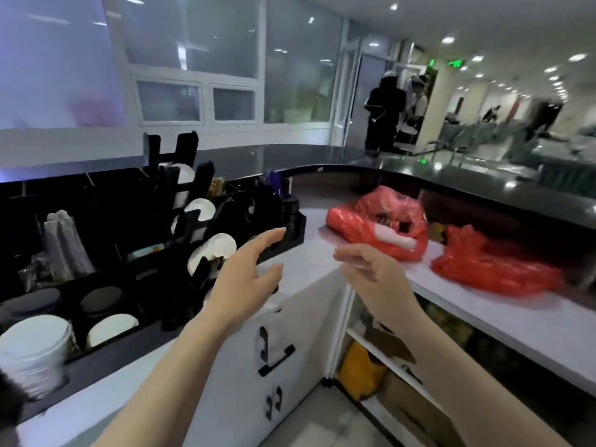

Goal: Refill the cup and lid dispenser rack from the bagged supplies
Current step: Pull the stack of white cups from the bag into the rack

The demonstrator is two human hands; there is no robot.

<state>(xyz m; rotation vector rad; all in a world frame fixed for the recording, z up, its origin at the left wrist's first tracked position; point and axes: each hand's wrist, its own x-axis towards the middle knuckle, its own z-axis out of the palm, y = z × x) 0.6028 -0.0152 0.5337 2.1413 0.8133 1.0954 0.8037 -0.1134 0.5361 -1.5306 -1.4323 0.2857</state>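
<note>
Both your hands are up in front of you, over the corner of the white counter (483,314), and neither one is carrying anything. Your left hand (245,279) reaches forward with fingers straight and loose, its fingertips just off the right end of the black dispenser rack (106,221). Your right hand (371,269) hangs relaxed beside it, fingers a little blurred but clearly released, pointing toward the bags.

The rack sits on the counter to your left. White lids (214,253) stand on edge in its slanted slots, three stacks climbing toward the back. Down at the near left corner a stack of white cups (35,346) pokes out of one round hole, another white stack (111,327) sits beside it, and two more holes behind show dark tops.

The supplies lie to your right: a red plastic bag (380,221) on the counter just beyond your right hand, something white showing through it, and a second red bag (493,269) further right, touching or nearly touching the first; I cannot tell which. Below the counter, a cabinet door stands open, with an orange bag (361,369) on a lower shelf.
</note>
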